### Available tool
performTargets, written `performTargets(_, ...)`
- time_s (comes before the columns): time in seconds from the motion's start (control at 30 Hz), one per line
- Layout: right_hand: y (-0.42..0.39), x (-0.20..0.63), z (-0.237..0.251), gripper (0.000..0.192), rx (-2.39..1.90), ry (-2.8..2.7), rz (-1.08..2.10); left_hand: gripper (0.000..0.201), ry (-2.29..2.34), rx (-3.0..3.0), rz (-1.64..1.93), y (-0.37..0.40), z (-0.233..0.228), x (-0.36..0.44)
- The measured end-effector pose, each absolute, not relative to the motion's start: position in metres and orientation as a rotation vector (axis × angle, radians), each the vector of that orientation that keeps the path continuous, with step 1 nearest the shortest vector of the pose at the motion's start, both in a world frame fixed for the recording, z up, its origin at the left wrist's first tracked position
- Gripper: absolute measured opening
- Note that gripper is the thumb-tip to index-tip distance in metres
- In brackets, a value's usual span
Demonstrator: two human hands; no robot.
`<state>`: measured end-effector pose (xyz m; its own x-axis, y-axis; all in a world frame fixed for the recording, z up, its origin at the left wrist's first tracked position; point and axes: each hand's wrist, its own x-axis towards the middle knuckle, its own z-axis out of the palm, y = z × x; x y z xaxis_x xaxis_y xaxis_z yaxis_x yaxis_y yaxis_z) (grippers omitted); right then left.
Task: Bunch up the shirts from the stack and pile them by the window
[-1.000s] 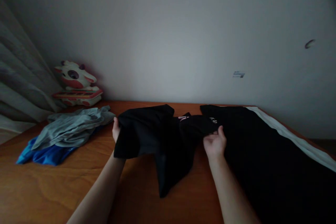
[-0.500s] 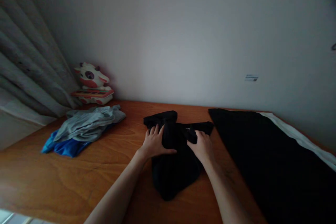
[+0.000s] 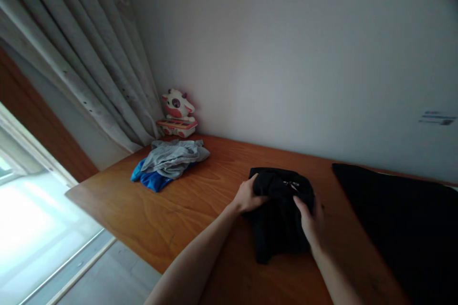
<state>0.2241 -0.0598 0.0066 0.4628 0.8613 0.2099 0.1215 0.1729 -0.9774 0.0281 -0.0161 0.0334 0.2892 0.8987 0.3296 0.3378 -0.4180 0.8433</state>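
A bunched black garment point(image 3: 281, 228) with a small whitish mark near its top is between my two hands on the wooden table. My left hand point(image 3: 248, 196) is closed on its left side, the thumb across the front and the fingertips hidden behind the cloth. My right hand point(image 3: 310, 219) grips the right side, thumb on the front near the mark and fingers round the edge, slightly blurred. The lower part of the garment hangs down or rests on the tabletop; I cannot tell which.
A grey garment point(image 3: 171, 157) lies crumpled over blue cloth point(image 3: 153, 181) at the left. Behind them sits a cow-shaped toy with a keyboard point(image 3: 178, 114). A large black cloth point(image 3: 400, 219) is spread on the right of the wooden table point(image 3: 186, 219). Curtains point(image 3: 93, 57) hang by the wall.
The view has swung left. The black garment, laid out with two parts spread at its far end before, is now gathered into a compact bundle, with both hands gripping its sides.
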Motion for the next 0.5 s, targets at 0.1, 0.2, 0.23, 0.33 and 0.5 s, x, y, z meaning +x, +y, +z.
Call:
performTargets(0.1,-0.056,0.229,0.001,0.06,-1.309,-0.902,0.647,0.057,1.0,1.66,1.4,-0.014,0.049,0.03)
performTargets(0.2,-0.051,0.233,-0.002,0.058,-1.289,-0.879,0.66,0.053,1.027,1.473,1.686,-0.006,0.083,0.015)
performTargets(0.23,-0.049,0.235,-0.002,0.059,-1.292,-0.873,0.673,0.054,1.039,1.436,1.777,-0.003,0.097,0.005)
performTargets(0.33,-0.047,0.237,-0.003,0.06,-1.325,-0.847,0.725,0.056,1.086,1.399,2.018,0.008,0.143,-0.042)
performTargets(0.5,-0.048,0.238,-0.012,0.06,-1.321,-0.845,0.727,0.059,1.298,1.477,2.314,0.026,0.189,-0.146)
